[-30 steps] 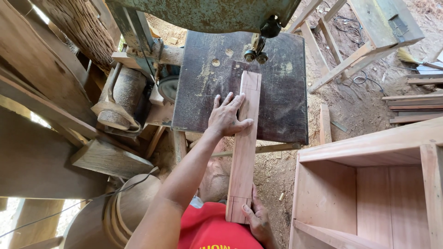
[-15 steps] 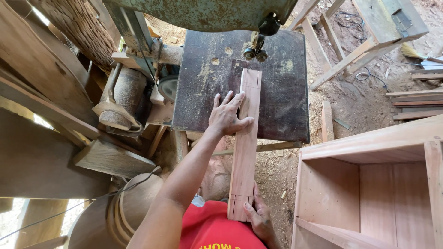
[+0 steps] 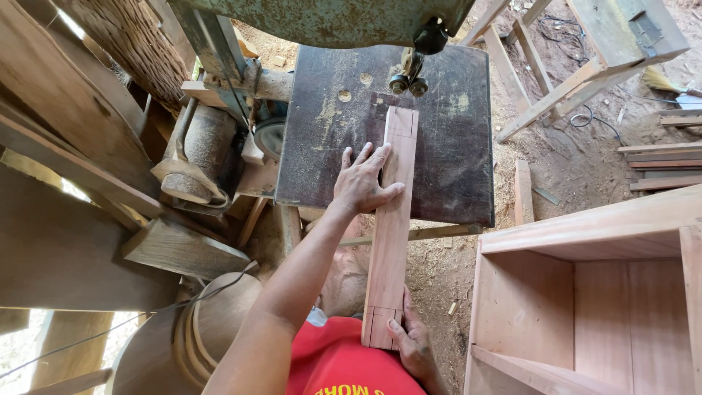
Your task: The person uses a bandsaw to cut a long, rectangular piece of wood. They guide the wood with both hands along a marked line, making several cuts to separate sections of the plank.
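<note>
A long reddish wooden board [image 3: 391,241] lies lengthwise on the dark metal saw table [image 3: 453,168], its far end just short of the blade guide [image 3: 408,82] of a band saw. My left hand [image 3: 363,183] presses flat on the board's left edge near the middle, thumb across the top. My right hand [image 3: 411,342] grips the near end of the board against my red shirt. Pencil lines mark both ends of the board.
The green saw housing [image 3: 322,18] hangs over the table. An open wooden cabinet [image 3: 592,292] stands at the right. Timber frames [image 3: 556,66] and planks [image 3: 662,164] lie on the sawdust floor. Wooden beams and a round wooden form [image 3: 190,336] crowd the left.
The board has slid slightly back toward me, away from the blade guide. Both hands keep their hold on it.
</note>
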